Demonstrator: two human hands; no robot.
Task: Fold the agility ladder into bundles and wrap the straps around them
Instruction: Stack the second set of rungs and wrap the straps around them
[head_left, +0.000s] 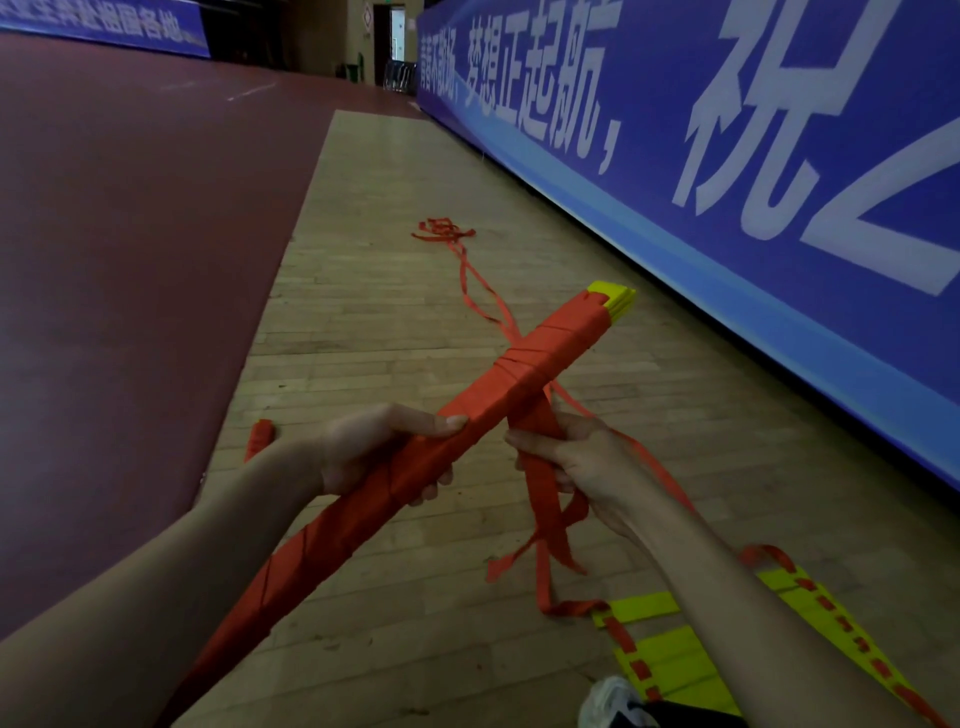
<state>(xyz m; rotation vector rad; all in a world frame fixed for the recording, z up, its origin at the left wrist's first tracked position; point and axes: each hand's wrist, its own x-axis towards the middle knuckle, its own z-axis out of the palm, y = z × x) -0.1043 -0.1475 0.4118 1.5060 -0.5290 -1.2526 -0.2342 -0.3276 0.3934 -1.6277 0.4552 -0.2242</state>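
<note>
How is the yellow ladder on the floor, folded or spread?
Spread: the ladder lies flat, yellow rungs side by side on the wooden floor.
</note>
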